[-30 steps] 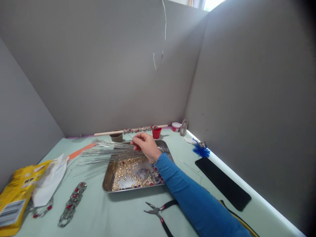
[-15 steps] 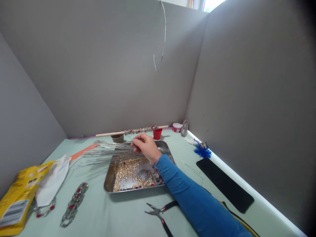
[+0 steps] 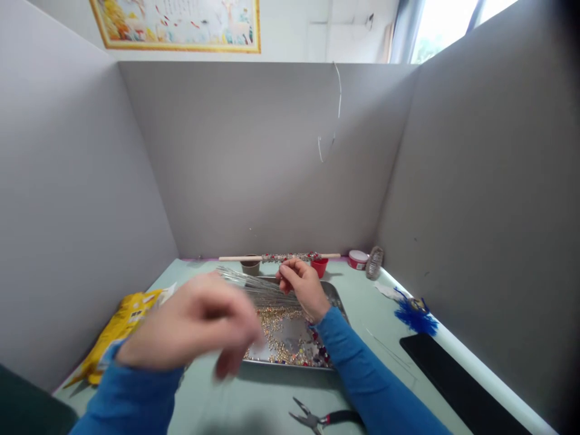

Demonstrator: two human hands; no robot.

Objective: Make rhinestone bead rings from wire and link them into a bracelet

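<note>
Over the far part of the metal tray (image 3: 296, 365), the person's right hand (image 3: 306, 290) is hanging with thumb and forefinger bent close together; whether they are pinching a strand cannot be told. Beside those fingertips, a bundle of thin silver wires (image 3: 265, 293) is lying across the tray's far part, reaching toward its far left corner. The left hand (image 3: 199, 320) is covering the tray's left part from view; its fingers are pointing downward, but they are showing too blurred to tell whether they are gripping anything. Inside the tray, gold beads (image 3: 272, 320) are spreading over the floor, while red and dark beads (image 3: 321, 351) are gathering by the near right corner. Behind the tray, a wooden rod (image 3: 240, 259) wrapped in red-dotted beadwork (image 3: 290, 258) is spanning a brown cup (image 3: 251, 267) and a red cup (image 3: 319, 266). In front of the tray, pliers (image 3: 312, 420) are lying with their tips apart. To the tray's left, a yellow bag (image 3: 129, 320) is resting; to its right, a black strip (image 3: 453, 380) is lying near a blue fringed piece (image 3: 414, 315).
</note>
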